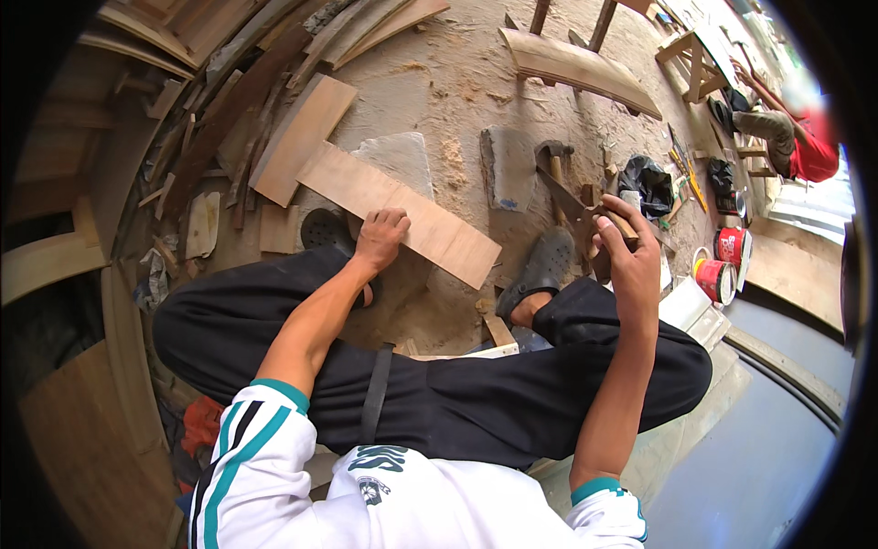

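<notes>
My left hand (382, 235) is closed over the near edge of a flat, pale wooden board (416, 215), which slants from upper left to lower right in front of me. In my right hand (633, 247) is a handsaw, gripped by its wooden handle (622, 225). The saw's metal blade (569, 198) points up and to the left, apart from the board's right end. Beyond the blade, a hammer (555, 163) lies on the ground beside a grey rectangular block (508, 169). A pale stone slab (398, 157) lies partly under the board.
Stacked planks and offcuts (238, 119) fill the left side. A curved wooden piece (581, 69) stands at the far middle. Black plastic bags (646, 186) and red cans (714, 279) are at the right. Another person in red (812, 156) is at the far right.
</notes>
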The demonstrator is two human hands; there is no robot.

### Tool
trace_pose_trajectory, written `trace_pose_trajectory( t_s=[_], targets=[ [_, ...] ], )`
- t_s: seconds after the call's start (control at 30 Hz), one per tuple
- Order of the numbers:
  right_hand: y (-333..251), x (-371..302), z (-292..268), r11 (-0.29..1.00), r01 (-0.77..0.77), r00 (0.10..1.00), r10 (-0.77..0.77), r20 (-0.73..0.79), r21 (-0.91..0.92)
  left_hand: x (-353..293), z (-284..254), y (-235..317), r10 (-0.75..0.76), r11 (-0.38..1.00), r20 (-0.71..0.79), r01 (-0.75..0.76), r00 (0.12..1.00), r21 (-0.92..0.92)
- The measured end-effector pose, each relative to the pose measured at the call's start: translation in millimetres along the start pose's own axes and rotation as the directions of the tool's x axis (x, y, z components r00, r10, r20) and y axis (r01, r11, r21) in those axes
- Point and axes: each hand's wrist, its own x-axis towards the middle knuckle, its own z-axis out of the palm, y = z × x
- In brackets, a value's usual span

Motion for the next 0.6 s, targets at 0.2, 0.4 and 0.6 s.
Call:
trace_pose_trajectory(
  t_s=[0.2, 0.4, 0.6],
  targets=[
    [9, -4, 1, 0.999, -0.02, 1.0, 0.019, 0.02, 0.041, -2, -1, -3, 0.026, 1.0, 0.088, -0.026, 0.996, 0.0],
    [16, -8, 1, 0.998, -0.006, 1.0, 0.004, 0.018, 0.065, -10, 5, -4, -0.009, 0.996, 0.131, 0.02, 0.991, -0.087],
    [26, -10, -5, 0.999, 0.005, 1.0, -0.006, 0.024, 0.041, 8, -12, 6, -0.01, 1.0, 0.316, 0.013, 0.949, -0.007]
  ],
)
